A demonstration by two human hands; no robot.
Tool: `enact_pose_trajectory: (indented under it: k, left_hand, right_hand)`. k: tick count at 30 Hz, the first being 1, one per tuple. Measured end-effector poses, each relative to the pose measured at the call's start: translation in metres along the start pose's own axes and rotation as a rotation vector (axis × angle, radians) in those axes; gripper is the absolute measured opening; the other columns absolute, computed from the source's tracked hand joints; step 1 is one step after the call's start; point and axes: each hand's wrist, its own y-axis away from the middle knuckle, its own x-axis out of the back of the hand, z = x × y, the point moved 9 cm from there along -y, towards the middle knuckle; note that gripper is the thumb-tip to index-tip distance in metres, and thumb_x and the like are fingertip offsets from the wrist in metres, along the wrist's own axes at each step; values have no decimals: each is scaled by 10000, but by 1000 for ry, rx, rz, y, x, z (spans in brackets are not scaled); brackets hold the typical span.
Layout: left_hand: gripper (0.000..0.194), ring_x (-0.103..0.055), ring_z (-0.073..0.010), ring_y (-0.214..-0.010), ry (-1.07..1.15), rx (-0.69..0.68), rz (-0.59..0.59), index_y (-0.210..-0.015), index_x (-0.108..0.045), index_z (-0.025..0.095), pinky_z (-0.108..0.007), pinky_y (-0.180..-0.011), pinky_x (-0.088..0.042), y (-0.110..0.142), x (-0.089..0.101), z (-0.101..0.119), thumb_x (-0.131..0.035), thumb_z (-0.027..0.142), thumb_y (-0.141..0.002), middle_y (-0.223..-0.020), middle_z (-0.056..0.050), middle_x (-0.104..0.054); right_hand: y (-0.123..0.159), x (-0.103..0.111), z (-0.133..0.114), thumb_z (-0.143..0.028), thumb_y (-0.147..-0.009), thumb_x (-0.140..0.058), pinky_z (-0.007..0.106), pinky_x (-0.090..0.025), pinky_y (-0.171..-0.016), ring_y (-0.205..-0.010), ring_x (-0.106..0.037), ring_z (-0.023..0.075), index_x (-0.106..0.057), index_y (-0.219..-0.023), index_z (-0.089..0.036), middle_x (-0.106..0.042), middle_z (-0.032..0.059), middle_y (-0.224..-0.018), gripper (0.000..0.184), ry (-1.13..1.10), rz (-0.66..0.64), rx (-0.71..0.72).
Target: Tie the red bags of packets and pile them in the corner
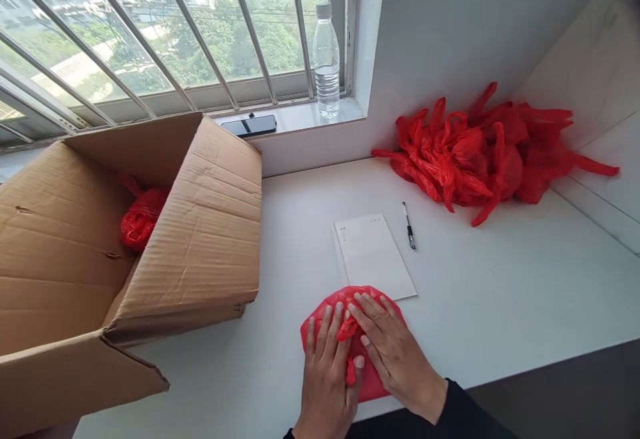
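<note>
A red plastic bag (370, 379) lies at the table's front edge, rounded as if something is inside, its contents hidden. My left hand (327, 369) rests flat on its left side, fingers stretched out. On the right side my right hand (393, 346) presses down with fingers extended. A twisted piece of the bag sticks up between the two hands. Just beyond the bag is a white notebook (375, 252), its near edge touching or partly under the bag; I cannot tell which.
An open cardboard box (205, 226) with a red bag bundle (143, 219) inside stands at left. A pen (409, 226) lies beside the notebook. Several red bags (470, 152) are heaped against the wall. A water bottle (327, 66) and a phone (250, 126) sit on the windowsill.
</note>
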Motion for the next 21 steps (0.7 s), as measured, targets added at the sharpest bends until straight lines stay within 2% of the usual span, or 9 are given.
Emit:
enact_pose_trajectory:
  k: [4,8,10,13,14,16,18,21]
  left_hand:
    - [650,-173,-272,-1581,-42,48,-59,-1606,-299,153,-460,-1282,-95,4,-15,-7,-501,175,-988,-1680,-74,-325]
    - [653,-168,-260,-1583,-9,85,-83,-1619,-272,200,-463,-1284,-76,3,-20,-9,-494,191,-1005,-1691,-55,-300]
    - [652,-168,-237,-1584,69,88,-99,-1633,-221,207,-454,-1289,-81,3,-17,-8,-466,191,-1029,-1694,-54,-294]
    - [604,-169,-212,-1583,293,164,-87,-1642,-179,227,-447,-1290,-149,3,0,-11,-374,200,-1071,-1705,-51,-268]
    - [564,-186,-217,-1579,390,207,-62,-1632,-228,254,-466,-1286,-179,4,8,-13,-345,214,-1081,-1701,-42,-278]
    - [464,-264,-239,-1553,594,323,28,-1532,-449,315,-507,-1263,-258,8,24,-20,-309,263,-1093,-1656,-16,-373]
    - [421,-379,-253,-1491,784,455,127,-1294,-672,331,-513,-1218,-356,16,32,-29,-301,332,-1095,-1531,-10,-537]
    - [476,-515,-275,-1376,933,650,202,-1015,-765,299,-516,-1153,-450,33,29,-44,-309,421,-1084,-1308,-45,-692]
  right_hand:
    - [-1,-9,3,-162,-1056,-348,582,-324,-1230,-1532,-277,282,-182,-1639,-216,-323,75,-1657,609,67,-27,-17]
    - [1,-12,9,-178,-1063,-354,596,-288,-1242,-1530,-280,277,-189,-1634,-221,-335,78,-1652,596,-19,-34,-62]
    - [1,-8,14,-213,-1070,-393,576,-315,-1235,-1509,-326,264,-293,-1588,-251,-401,68,-1616,529,-152,6,-124]
    - [4,15,26,-304,-1072,-459,510,-388,-1201,-1436,-434,247,-533,-1336,-306,-547,32,-1483,274,-412,164,-264]
    - [5,23,32,-333,-1074,-462,484,-420,-1177,-1398,-475,245,-568,-1257,-313,-580,27,-1435,212,-482,218,-336]
    - [9,34,44,-391,-1082,-443,434,-489,-1104,-1310,-551,241,-592,-1192,-315,-617,30,-1363,200,-582,280,-508]
    - [14,37,55,-457,-1082,-431,392,-548,-1006,-1235,-600,244,-595,-1206,-307,-631,47,-1329,255,-644,285,-658]
    - [22,35,67,-536,-1063,-435,389,-574,-944,-1188,-625,269,-615,-1182,-275,-653,77,-1285,338,-661,273,-760]
